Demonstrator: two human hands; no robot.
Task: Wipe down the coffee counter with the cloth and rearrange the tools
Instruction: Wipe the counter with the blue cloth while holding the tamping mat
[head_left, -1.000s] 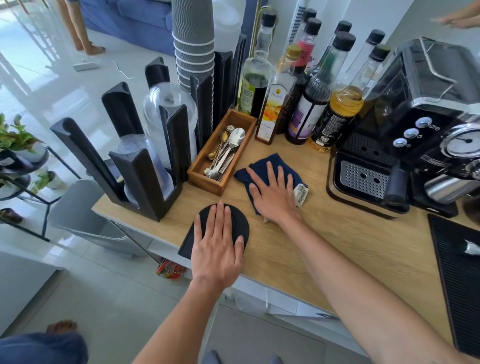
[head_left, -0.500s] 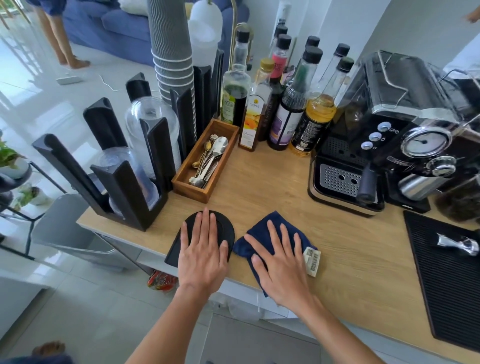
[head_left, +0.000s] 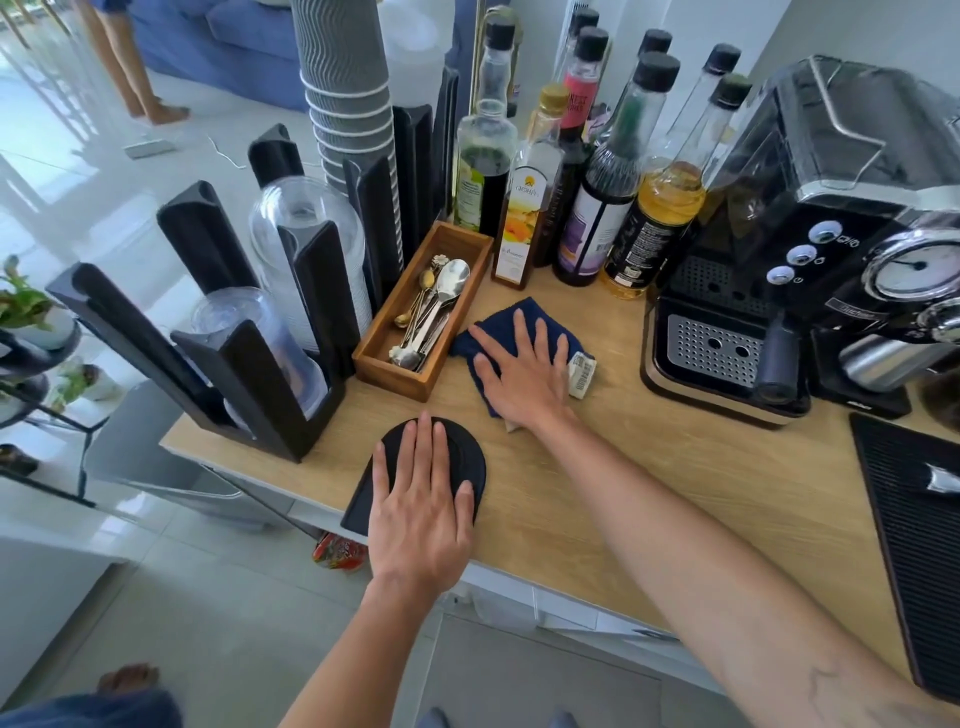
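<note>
your right hand (head_left: 522, 371) lies flat on the dark blue cloth (head_left: 511, 327), fingers spread wide, palm pressing it onto the wooden counter (head_left: 649, 483). the cloth sits toward the back left part of the counter, just beside the wooden tray (head_left: 384, 358) of spoons (head_left: 439, 306), and its white tag (head_left: 581, 370) pokes out on the machine side of your hand. nothing is pinched there, just an open palm bearing down.

your left hand (head_left: 421, 512) is flat too, fingers nearly together, on the black tamping mat (head_left: 470, 457) at the counter's front edge near the left corner; the mat's near end hangs over that edge. open palm again, no clamp.

on the left edge stands the black cup holder (head_left: 291, 358) with clear lids and a tall stack of grey paper cups (head_left: 345, 98) behind it. along the back edge, a cluster of syrup bottles (head_left: 597, 197) stands just behind the cloth. the espresso machine (head_left: 810, 249) takes the back right, its drip tray (head_left: 714, 349) well apart from your right hand. a black ribbed mat (head_left: 914, 545) runs along the right edge, with a metal piece on it i can't make out.

past the counter, someone's bare legs (head_left: 130, 67) stand on the floor by a blue sofa (head_left: 228, 41).
</note>
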